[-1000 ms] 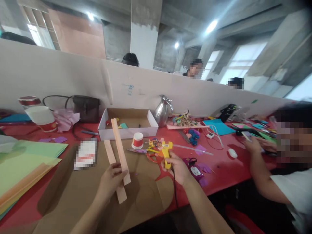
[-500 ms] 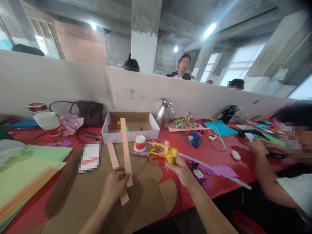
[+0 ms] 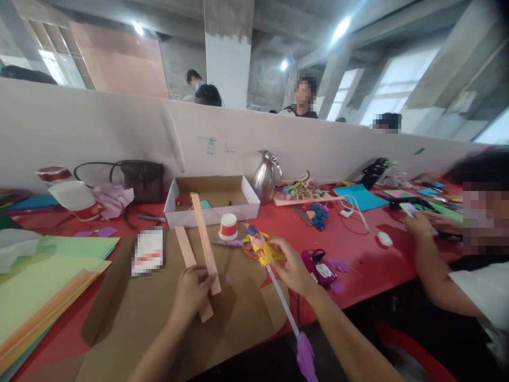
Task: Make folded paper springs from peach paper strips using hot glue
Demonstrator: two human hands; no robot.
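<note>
My left hand (image 3: 193, 289) is closed on a folded orange paper strip (image 3: 205, 245) that leans upright. Under that hand a second, paler strip (image 3: 185, 247) lies over the brown cardboard (image 3: 155, 323). My right hand (image 3: 293, 265) grips a yellow glue gun (image 3: 264, 251), its front end pointing up and away. A long clear glue stick (image 3: 283, 298) runs from the back of the gun toward me, with a purple paper piece (image 3: 305, 354) on it. Just beyond the gun are scissors (image 3: 228, 243) and a red and white paper cup (image 3: 228, 228).
Behind the cardboard are a white box (image 3: 210, 215) and a steel jug (image 3: 265, 178). Coloured paper sheets (image 3: 51, 286) lie at left. A purple pouch (image 3: 320, 267) and a white mouse (image 3: 384, 239) lie at right, near a seated person holding a phone.
The glue gun has turned and moved slightly left, and its long stick and purple paper have swung toward me. The orange strip has tilted a little to the left at its top.
</note>
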